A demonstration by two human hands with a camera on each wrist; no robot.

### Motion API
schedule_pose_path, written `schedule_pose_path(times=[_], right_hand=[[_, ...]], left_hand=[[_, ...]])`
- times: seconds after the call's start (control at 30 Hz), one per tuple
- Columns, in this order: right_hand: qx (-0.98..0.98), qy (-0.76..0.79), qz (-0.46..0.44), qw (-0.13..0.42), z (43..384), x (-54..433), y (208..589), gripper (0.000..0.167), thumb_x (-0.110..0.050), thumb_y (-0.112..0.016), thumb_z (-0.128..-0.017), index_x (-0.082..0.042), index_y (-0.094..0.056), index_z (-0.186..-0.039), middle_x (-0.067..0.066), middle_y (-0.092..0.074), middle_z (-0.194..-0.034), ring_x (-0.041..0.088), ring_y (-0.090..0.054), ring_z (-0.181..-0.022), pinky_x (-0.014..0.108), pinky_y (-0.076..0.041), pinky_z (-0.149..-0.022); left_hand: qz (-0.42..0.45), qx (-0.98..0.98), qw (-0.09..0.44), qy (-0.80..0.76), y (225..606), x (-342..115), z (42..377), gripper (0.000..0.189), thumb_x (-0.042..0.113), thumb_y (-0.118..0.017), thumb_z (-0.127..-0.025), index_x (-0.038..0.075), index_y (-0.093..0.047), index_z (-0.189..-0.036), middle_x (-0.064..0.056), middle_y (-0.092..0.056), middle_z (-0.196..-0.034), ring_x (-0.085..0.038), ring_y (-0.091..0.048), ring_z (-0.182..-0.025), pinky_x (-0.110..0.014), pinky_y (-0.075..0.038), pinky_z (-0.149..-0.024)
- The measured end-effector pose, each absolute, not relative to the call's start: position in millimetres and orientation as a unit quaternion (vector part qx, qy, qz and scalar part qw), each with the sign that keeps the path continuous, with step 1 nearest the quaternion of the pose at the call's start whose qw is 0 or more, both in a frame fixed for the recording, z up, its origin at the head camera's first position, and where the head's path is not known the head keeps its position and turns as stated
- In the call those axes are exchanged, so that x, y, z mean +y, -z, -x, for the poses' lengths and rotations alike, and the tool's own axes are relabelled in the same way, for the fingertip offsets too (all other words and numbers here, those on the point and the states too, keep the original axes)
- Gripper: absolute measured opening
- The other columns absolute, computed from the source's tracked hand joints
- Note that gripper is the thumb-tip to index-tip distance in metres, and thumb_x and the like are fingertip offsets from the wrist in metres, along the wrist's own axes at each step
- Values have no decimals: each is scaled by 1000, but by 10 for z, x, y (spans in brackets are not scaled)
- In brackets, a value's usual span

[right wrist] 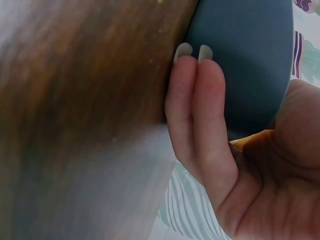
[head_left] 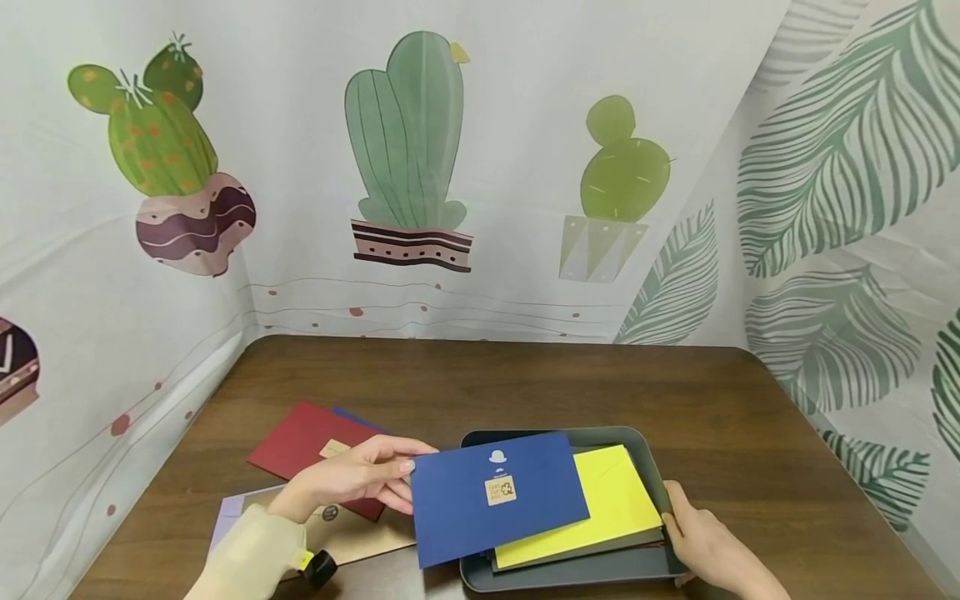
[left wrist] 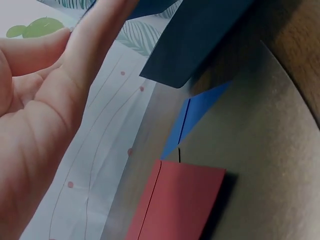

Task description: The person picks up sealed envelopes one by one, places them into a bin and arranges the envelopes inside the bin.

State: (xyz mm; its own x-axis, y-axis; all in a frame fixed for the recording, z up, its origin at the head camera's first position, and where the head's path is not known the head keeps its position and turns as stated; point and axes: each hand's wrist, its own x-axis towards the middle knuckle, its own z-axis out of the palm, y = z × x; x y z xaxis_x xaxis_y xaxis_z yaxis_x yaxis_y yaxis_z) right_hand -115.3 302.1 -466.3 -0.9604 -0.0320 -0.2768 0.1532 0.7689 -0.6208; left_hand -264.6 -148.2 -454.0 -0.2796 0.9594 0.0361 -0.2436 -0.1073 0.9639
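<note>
White fabric printed with cacti (head_left: pixel 517 167) fills the upper frame of the head view, above a brown wooden table (head_left: pixel 585 387) spanning the lower part. At lower centre-right sits a dark grey tray (head_left: pixel 600 565), a yellow envelope (head_left: pixel 618 492) topping the stack inside. Left of the yellow one and partly covering it in view, a blue envelope (head_left: pixel 457 512) slants over the tray's left side; whether they touch, I cannot tell. At lower left, a red envelope (head_left: pixel 296 442) overlaps a tan envelope (head_left: pixel 367 542). The left hand (head_left: pixel 367 475) pinches the blue envelope's left edge between thumb and fingers. At lower right, the right hand (head_left: pixel 701 537) grips the tray's right rim, fingers curled against it. Smallest, a tan sticker (head_left: pixel 500 490) marks the blue envelope's middle.
</note>
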Motion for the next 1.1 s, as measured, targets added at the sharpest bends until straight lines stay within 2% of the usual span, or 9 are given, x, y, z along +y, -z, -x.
schedule_pose_path(times=[0.27,0.43,0.57,0.63,0.73,0.8,0.87,1.1], right_hand=[[915,368,-54,155,1168,3016,4658,38,-5,-39,-101,-3,-27,-137,11,-60,-74,21,-61,-55,33,-50,-49],[925,347,-50,144,1163,3013,4656,36,-5,-40,-100,-4,-29,-135,9,-59,-70,19,-59,-55,32,-47,-50],[932,332,-49,134,1157,3006,4658,35,-5,-42,-100,-5,-31,-133,8,-60,-69,18,-58,-55,32,-46,-52],[934,328,-51,131,1158,3001,4658,34,-5,-43,-99,-6,-32,-132,8,-59,-70,17,-58,-56,32,-46,-53],[938,320,-55,126,1162,2994,4658,33,-4,-44,-99,-6,-34,-130,8,-59,-70,17,-56,-58,33,-45,-54],[940,314,-55,124,1165,2991,4658,33,-4,-44,-98,-6,-34,-130,8,-58,-70,17,-55,-59,33,-44,-54],[943,306,-53,121,1166,2990,4660,33,-4,-45,-98,-6,-35,-129,7,-57,-69,17,-54,-59,32,-43,-54],[950,290,-38,108,1155,2998,4667,31,-4,-47,-97,-6,-37,-127,6,-56,-69,16,-53,-62,34,-44,-57]], left_hand=[[-371,487,469,-636,4541,-1411,2653,44,7,-31,-106,-8,-26,-146,-7,-63,-130,-21,-67,-110,-36,-55,-89],[-364,506,468,-627,4532,-1347,2641,45,8,-34,-105,-9,-26,-146,-9,-63,-129,-21,-67,-109,-37,-56,-88],[-356,541,453,-612,4526,-1288,2635,46,10,-38,-105,-8,-29,-146,-11,-65,-126,-20,-70,-101,-38,-57,-84],[-344,569,439,-604,4522,-1257,2637,46,12,-41,-104,-7,-32,-145,-9,-68,-120,-19,-72,-94,-37,-57,-82],[-318,614,415,-591,4511,-1205,2638,46,14,-45,-103,-6,-36,-144,-5,-73,-94,-17,-73,-85,-35,-58,-78],[-298,638,403,-584,4501,-1168,2635,46,14,-47,-102,-6,-39,-143,-1,-68,-75,-16,-73,-82,-32,-59,-77],[-283,655,396,-578,4490,-1131,2627,45,13,-48,-102,-6,-41,-142,2,-56,-62,-15,-72,-80,-30,-59,-76],[-252,685,374,-572,4443,-998,2578,41,9,-48,-101,-8,-44,-138,3,-51,-61,-16,-73,-80,-27,-58,-75]])
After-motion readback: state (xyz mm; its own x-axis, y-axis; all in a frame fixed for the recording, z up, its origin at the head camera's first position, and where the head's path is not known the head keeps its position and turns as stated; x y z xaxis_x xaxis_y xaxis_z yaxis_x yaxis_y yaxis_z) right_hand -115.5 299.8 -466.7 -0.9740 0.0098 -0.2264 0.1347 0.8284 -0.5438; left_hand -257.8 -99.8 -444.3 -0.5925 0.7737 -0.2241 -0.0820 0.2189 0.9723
